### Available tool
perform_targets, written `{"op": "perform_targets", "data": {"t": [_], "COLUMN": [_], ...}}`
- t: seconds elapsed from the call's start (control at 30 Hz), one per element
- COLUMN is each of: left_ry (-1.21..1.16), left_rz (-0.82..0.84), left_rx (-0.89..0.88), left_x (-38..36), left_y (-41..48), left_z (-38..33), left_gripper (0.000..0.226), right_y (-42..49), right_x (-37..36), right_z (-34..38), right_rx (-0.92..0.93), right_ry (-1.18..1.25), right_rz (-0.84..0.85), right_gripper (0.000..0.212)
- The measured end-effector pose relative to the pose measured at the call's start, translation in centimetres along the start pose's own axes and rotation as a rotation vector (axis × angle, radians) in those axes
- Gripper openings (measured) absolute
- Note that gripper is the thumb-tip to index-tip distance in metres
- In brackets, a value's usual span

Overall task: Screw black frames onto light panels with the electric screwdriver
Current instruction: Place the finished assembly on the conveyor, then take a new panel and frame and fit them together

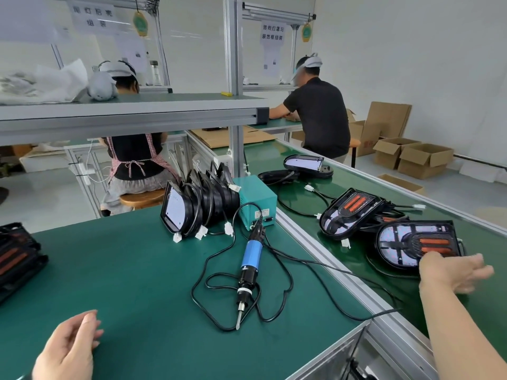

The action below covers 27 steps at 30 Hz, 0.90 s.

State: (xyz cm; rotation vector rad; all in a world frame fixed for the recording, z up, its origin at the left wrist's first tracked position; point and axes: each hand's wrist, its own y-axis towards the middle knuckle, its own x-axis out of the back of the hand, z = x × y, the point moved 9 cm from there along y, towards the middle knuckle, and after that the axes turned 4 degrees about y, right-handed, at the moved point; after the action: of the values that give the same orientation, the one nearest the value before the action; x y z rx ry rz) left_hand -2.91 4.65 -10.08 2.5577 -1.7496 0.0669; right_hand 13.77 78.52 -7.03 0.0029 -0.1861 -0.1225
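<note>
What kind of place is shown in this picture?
Probably a lamp assembly workshop: a green-matted workbench, a blue-and-black electric screwdriver lying on it, and a row of black-framed light panels standing on edge.

We record a smooth, matt green mat (123,270) on the bench, edged on its three-o'clock side by a matt silver metal rail (315,250). The belt (301,198) beyond looks green and glossier. The screwdriver (251,259) has a blue satin sleeve over black plastic. Frames (214,198) at twelve o'clock are glossy black plastic. Cartons (411,157) at two o'clock are plain brown cardboard. The stool (142,197) at eleven is bare wood.
</note>
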Motion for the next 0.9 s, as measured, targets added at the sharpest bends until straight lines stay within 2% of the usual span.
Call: {"op": "perform_targets", "data": {"t": [0.17,0.37,0.67,0.8,0.9], "left_ry": [0.039,0.096,0.134,0.149,0.15], "left_rz": [-0.135,-0.172,-0.156,-0.154,-0.154], "left_rx": [-0.083,-0.095,-0.122,-0.115,-0.099], "left_x": [0.8,1.1,1.0,0.9,0.8], "left_y": [-0.8,-1.3,-1.9,-2.2,-2.3], "left_z": [0.1,-0.4,-1.2,-1.5,-1.5], "left_gripper": [0.015,0.012,0.015,0.015,0.014], "right_y": [-3.0,-10.7,-32.9,-39.4,-43.1], "right_x": [-0.2,-2.1,-6.0,-9.2,-12.3], "right_z": [3.4,6.7,8.0,7.9,9.1], "right_rx": [0.267,0.362,0.552,0.548,0.63], "right_ry": [-0.012,0.145,0.297,0.283,0.2], "right_rz": [0.052,0.247,0.821,0.999,1.082], "right_gripper": [0.079,0.066,0.06,0.051,0.048]}}
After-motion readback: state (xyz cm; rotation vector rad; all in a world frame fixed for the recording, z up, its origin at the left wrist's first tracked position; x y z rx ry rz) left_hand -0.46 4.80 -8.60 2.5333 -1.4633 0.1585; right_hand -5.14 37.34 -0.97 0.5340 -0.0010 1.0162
